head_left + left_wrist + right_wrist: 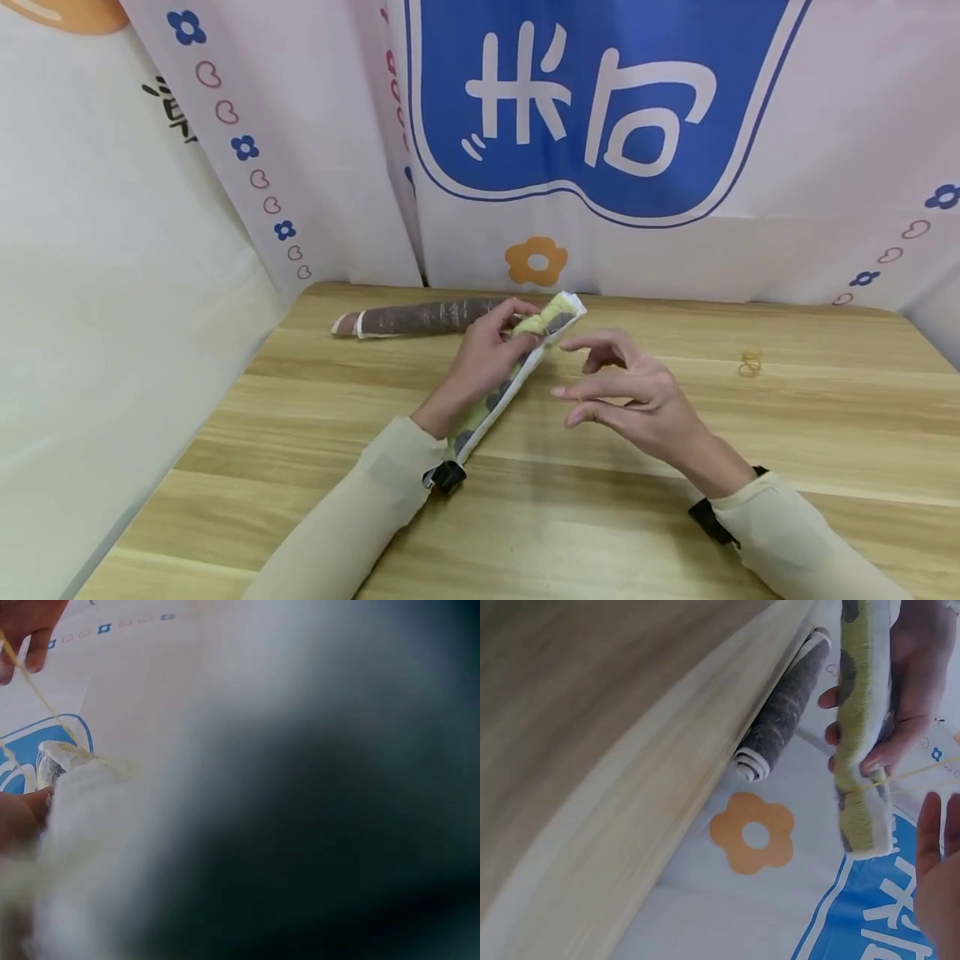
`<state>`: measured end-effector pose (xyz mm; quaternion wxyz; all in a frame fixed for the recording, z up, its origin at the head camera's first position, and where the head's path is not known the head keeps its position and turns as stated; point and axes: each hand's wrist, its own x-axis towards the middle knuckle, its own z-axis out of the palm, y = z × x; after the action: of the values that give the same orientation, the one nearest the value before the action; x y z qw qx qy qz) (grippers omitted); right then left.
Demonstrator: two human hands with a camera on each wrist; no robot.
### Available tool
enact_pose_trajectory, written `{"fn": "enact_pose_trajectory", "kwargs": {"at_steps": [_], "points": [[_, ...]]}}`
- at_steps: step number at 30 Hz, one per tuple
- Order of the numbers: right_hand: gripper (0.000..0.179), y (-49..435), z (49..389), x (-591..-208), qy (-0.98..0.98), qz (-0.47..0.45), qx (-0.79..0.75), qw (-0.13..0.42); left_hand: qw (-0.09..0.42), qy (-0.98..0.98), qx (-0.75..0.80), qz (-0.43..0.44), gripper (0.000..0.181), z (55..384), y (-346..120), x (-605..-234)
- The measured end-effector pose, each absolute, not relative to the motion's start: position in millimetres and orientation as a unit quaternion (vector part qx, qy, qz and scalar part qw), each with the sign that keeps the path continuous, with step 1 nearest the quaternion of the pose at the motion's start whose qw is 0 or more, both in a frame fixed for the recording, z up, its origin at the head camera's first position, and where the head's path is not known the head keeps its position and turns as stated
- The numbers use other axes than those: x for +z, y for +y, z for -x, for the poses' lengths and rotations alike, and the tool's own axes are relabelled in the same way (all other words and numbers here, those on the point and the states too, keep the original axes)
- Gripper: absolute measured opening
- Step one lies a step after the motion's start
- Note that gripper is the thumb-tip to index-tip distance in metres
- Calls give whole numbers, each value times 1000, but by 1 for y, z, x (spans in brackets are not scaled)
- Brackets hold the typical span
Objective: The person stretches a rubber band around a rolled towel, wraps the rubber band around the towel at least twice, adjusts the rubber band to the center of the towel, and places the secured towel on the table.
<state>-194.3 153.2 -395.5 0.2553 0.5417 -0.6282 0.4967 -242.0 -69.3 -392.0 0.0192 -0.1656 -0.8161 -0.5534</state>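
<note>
A rolled towel (497, 402), yellow with grey spots and a white edge, slants up off the table in the head view. Near its far end my left hand (480, 354) grips it, fingers and thumb wrapped round the roll. A thin yellow rubber band (922, 771) runs from around the towel toward my right hand (648, 400), stretched taut in the right wrist view. My right thumb and fingertips pinch that band just right of the towel. Much of the left wrist view is blocked by a dark blur, though the stretched band shows at its left.
Behind my left hand a brown rolled towel (420, 318) with white edges lies along the table's back. A few loose rubber bands (750, 362) lie on the wooden table (847, 417) at the right. A printed curtain (480, 242) hangs behind the back edge.
</note>
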Motion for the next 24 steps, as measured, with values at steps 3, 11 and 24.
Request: {"fn": "enact_pose_trajectory", "kwargs": {"at_steps": [3, 11, 24], "points": [[30, 151, 192, -394, -628, -546, 481, 276, 13, -815, -557, 161, 28, 241, -67, -391], [50, 159, 185, -393, -706, -432, 488, 279, 15, -810, -568, 148, 29, 242, -65, -389], [40, 168, 184, -390, -785, -188, 581, 110, 58, -794, -583, 165, 29, 233, -58, -385]]}}
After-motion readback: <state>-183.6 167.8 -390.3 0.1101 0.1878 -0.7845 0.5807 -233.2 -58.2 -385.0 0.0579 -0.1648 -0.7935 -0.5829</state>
